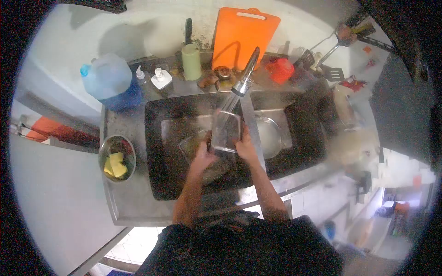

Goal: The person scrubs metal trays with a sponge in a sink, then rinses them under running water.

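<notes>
A clear rectangular container (226,131) is held between my two hands, under the metal faucet (241,87), over the divider of a double sink. My left hand (205,154) grips its left side, with the fingers partly hidden. On the right side, my right hand (245,146) has its fingers wrapped round the edge. Below and left of my left hand, another clear container (188,146) lies in the left basin, blurred. A round, pale metal dish (268,137) rests in the right basin, beside my right hand.
Left of the sink stands a bowl (133,158) with yellow sponges (116,165). Along the back are a blue-capped jug (108,76), soap bottles (161,78), a green holder (191,62), an orange cutting board (244,37), a red item (281,70) and several utensils (335,73).
</notes>
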A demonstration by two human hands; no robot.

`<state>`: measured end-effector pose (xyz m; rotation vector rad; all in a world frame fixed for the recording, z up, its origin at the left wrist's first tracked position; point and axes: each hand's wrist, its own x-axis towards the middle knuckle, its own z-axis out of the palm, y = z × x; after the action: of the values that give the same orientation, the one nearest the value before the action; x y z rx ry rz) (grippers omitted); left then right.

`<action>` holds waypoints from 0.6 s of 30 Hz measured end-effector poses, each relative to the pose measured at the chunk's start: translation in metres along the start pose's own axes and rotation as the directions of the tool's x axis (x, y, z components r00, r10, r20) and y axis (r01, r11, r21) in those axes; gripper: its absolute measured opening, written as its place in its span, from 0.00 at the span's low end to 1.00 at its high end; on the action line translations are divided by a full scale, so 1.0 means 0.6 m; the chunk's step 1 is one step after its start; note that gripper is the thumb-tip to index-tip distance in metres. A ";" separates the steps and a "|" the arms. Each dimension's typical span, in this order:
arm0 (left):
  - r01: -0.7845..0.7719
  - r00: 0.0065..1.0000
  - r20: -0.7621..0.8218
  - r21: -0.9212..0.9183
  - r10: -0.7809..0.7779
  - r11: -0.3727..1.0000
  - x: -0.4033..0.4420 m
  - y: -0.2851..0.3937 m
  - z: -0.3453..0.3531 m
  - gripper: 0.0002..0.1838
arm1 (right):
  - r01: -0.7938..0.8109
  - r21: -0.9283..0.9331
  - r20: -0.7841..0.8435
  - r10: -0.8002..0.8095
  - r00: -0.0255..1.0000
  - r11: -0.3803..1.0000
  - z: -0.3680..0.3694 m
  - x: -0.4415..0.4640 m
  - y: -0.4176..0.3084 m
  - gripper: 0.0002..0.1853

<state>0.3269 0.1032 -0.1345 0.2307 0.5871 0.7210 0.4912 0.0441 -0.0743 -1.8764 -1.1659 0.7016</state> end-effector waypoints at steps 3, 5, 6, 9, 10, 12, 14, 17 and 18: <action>-0.027 0.998 -0.060 0.071 0.032 0.997 -0.013 -0.005 0.006 0.30 | -0.075 0.010 -0.006 0.075 0.997 0.997 0.024 -0.009 0.002 0.45; -0.170 0.985 0.068 0.265 0.158 0.949 -0.027 -0.006 0.011 0.28 | -0.089 0.023 0.056 0.088 0.995 0.996 0.023 -0.006 0.011 0.45; -0.184 0.981 0.110 0.230 0.162 0.956 -0.034 0.000 0.015 0.28 | -0.087 0.034 0.105 0.083 0.991 0.996 0.021 0.000 0.017 0.45; -0.053 0.976 0.202 -0.128 0.078 0.990 -0.052 0.023 0.025 0.27 | -0.465 0.556 0.219 0.418 0.882 0.689 0.000 0.015 -0.022 0.35; -0.057 0.985 0.162 -0.044 0.063 0.997 -0.045 0.020 0.004 0.27 | -0.489 0.528 0.269 0.410 0.872 0.694 0.000 0.015 -0.021 0.32; -0.050 0.996 0.082 0.125 0.040 0.991 -0.022 0.011 -0.046 0.28 | -0.528 0.472 0.359 0.394 0.846 0.706 0.000 0.016 -0.018 0.25; 0.041 0.995 -0.091 0.050 -0.037 0.998 -0.032 0.024 -0.050 0.31 | -0.374 0.607 0.216 0.308 0.927 0.701 0.021 0.014 0.019 0.20; 0.084 0.951 -0.302 0.044 -0.067 0.995 -0.051 0.029 -0.098 0.42 | -0.195 0.709 -0.004 0.279 0.960 0.678 0.086 0.015 0.097 0.18; -0.038 0.956 -0.286 0.116 0.070 0.993 -0.025 0.009 -0.159 0.43 | -0.136 0.730 -0.086 0.287 0.954 0.669 0.106 0.016 0.116 0.18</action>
<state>0.2597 0.0970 -0.2037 0.2450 0.9041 0.7828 0.4777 0.0568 -0.1676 -1.3516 -0.4189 0.9174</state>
